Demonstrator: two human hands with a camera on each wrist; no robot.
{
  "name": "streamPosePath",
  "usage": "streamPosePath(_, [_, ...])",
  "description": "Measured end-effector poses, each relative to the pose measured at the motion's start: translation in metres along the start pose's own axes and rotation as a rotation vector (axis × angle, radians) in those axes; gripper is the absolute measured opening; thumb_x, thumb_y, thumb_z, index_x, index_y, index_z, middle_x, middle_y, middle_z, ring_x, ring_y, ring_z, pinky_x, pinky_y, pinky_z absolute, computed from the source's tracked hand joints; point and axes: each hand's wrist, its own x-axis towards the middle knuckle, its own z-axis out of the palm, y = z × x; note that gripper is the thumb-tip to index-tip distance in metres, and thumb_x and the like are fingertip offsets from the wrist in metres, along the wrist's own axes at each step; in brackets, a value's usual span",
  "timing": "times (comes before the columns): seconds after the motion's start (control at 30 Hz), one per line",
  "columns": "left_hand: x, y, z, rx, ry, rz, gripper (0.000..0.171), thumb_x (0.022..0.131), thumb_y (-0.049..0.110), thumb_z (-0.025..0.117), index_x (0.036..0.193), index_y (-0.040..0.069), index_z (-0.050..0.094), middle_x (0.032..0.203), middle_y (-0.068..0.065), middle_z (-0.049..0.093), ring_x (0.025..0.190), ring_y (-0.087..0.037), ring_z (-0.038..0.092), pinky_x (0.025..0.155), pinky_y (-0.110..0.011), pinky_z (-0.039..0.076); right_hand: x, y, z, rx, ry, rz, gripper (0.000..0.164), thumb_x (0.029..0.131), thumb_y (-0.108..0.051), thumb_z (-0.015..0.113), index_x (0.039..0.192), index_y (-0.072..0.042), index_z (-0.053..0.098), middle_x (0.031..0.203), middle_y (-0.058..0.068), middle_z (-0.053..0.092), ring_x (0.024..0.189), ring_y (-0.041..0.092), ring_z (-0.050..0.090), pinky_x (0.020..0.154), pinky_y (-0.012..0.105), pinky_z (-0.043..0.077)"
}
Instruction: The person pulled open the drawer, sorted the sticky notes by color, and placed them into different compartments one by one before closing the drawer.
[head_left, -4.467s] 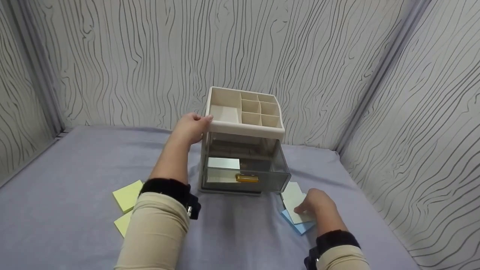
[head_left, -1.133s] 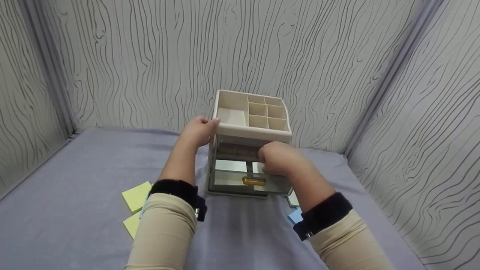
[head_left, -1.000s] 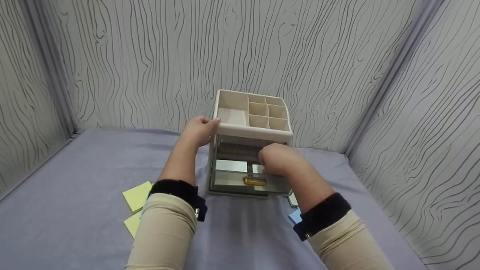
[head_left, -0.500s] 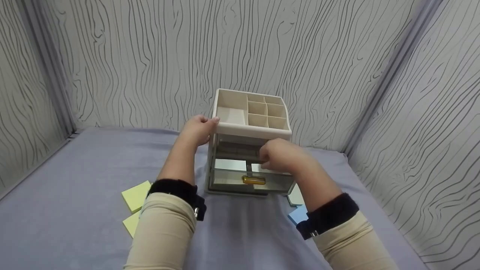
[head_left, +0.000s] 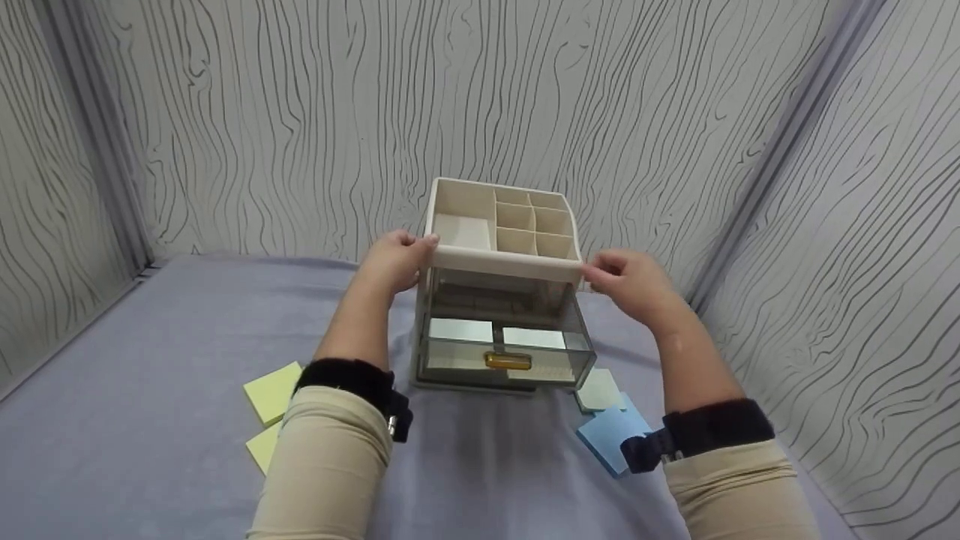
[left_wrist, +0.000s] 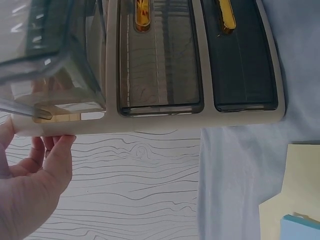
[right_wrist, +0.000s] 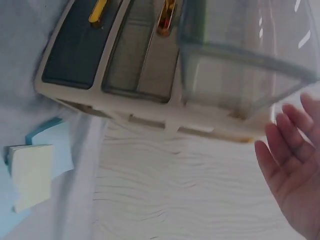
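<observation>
A cream desktop drawer organizer (head_left: 495, 261) stands mid-table with its smoky clear top drawer (head_left: 459, 360) pulled out. Side by side in that drawer lie two pale sticky-note pads, a left pad (head_left: 460, 330) and a right pad (head_left: 533, 338). My left hand (head_left: 394, 261) grips the organizer's upper left side, thumb over the rim and fingers along the side wall. At the upper right front corner is my right hand (head_left: 636, 289), its fingertips right by the rim. The right wrist view shows that hand's fingers extended, nothing in them.
Right of the organizer lie a pale green pad (head_left: 598, 390) and overlapping blue pads (head_left: 611, 435). Yellow pads (head_left: 271, 391) lie to the left, partly hidden by my left sleeve. Two more drawers, a middle drawer (left_wrist: 160, 60) and a bottom drawer (left_wrist: 242, 65), are closed. A patterned wall (head_left: 300, 135) stands behind.
My right hand earlier held a pale pad at the right, then reached into the drawer. It has now come out, up and right, leaving a second pad inside. The left hand keeps its grip.
</observation>
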Motion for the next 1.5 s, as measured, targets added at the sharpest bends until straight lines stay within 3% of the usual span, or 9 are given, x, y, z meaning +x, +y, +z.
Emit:
streamPosePath(0.13, [0.000, 0.001, -0.001, 0.018, -0.003, 0.004, 0.042, 0.091, 0.042, 0.050, 0.113, 0.006, 0.054, 0.112, -0.009, 0.056, 0.103, -0.022, 0.052, 0.084, -0.030, 0.048, -0.002, 0.030, 0.002, -0.010, 0.093, 0.203, 0.023, 0.093, -0.027, 0.050, 0.094, -0.005, 0.058, 0.095, 0.014, 0.060, 0.085, 0.027, 0.052, 0.069, 0.036, 0.043])
streamPosePath(0.27, [0.000, 0.001, -0.002, 0.023, -0.004, 0.002, 0.043, 0.091, 0.042, 0.050, 0.113, 0.006, 0.054, 0.111, -0.009, 0.056, 0.102, -0.021, 0.052, 0.084, -0.030, 0.047, -0.008, 0.058, 0.020, -0.061, 0.017, 0.339, 0.032, 0.091, -0.027, 0.052, 0.109, -0.001, 0.054, 0.114, 0.023, 0.054, 0.102, 0.036, 0.052, 0.080, 0.045, 0.045])
streamPosePath(0.37, [0.001, 0.000, -0.002, 0.008, -0.010, 0.004, 0.043, 0.091, 0.041, 0.051, 0.115, 0.005, 0.054, 0.112, -0.010, 0.056, 0.103, -0.022, 0.052, 0.084, -0.030, 0.048, -0.011, 0.077, 0.039, -0.107, -0.048, 0.385, 0.037, 0.090, -0.025, 0.055, 0.114, 0.003, 0.052, 0.116, 0.026, 0.052, 0.104, 0.039, 0.051, 0.083, 0.048, 0.045])
streamPosePath(0.63, [0.002, -0.001, -0.003, -0.036, -0.026, 0.007, 0.043, 0.091, 0.040, 0.051, 0.115, 0.004, 0.052, 0.113, -0.010, 0.055, 0.106, -0.022, 0.052, 0.087, -0.030, 0.047, -0.025, 0.114, 0.078, -0.230, -0.138, 0.363, 0.048, 0.085, -0.022, 0.060, 0.116, 0.014, 0.050, 0.115, 0.032, 0.052, 0.109, 0.046, 0.047, 0.091, 0.052, 0.039])
streamPosePath(0.83, [0.001, -0.001, -0.004, -0.041, -0.019, -0.001, 0.042, 0.091, 0.041, 0.051, 0.114, 0.005, 0.053, 0.112, -0.010, 0.055, 0.104, -0.021, 0.051, 0.086, -0.031, 0.047, -0.034, 0.122, 0.102, -0.218, -0.218, 0.356, 0.065, 0.085, -0.025, 0.061, 0.128, 0.016, 0.035, 0.118, 0.034, 0.050, 0.112, 0.046, 0.046, 0.095, 0.052, 0.036])
streamPosePath(1.03, [0.000, -0.001, -0.001, -0.031, -0.023, -0.006, 0.042, 0.091, 0.042, 0.052, 0.113, 0.006, 0.052, 0.113, -0.009, 0.056, 0.106, -0.021, 0.051, 0.087, -0.031, 0.046, -0.040, 0.123, 0.113, -0.208, -0.243, 0.337, 0.073, 0.076, -0.013, 0.070, 0.130, 0.016, 0.031, 0.121, 0.037, 0.046, 0.111, 0.047, 0.046, 0.096, 0.052, 0.036])
streamPosePath(1.33, [0.002, 0.000, -0.001, 0.000, -0.018, -0.021, 0.044, 0.090, 0.043, 0.051, 0.115, 0.006, 0.053, 0.112, -0.009, 0.056, 0.105, -0.021, 0.052, 0.087, -0.032, 0.047, -0.038, 0.127, 0.116, -0.295, -0.164, 0.310, 0.075, 0.064, -0.014, 0.078, 0.122, 0.013, 0.039, 0.110, 0.037, 0.046, 0.100, 0.051, 0.047, 0.086, 0.057, 0.039])
streamPosePath(1.5, [0.001, 0.000, -0.003, -0.008, -0.028, 0.004, 0.044, 0.091, 0.042, 0.051, 0.115, 0.006, 0.053, 0.113, -0.009, 0.055, 0.104, -0.021, 0.051, 0.085, -0.031, 0.047, -0.034, 0.128, 0.110, -0.293, -0.067, 0.289, 0.052, 0.064, -0.003, 0.068, 0.108, 0.016, 0.047, 0.100, 0.034, 0.053, 0.092, 0.046, 0.053, 0.082, 0.053, 0.043])
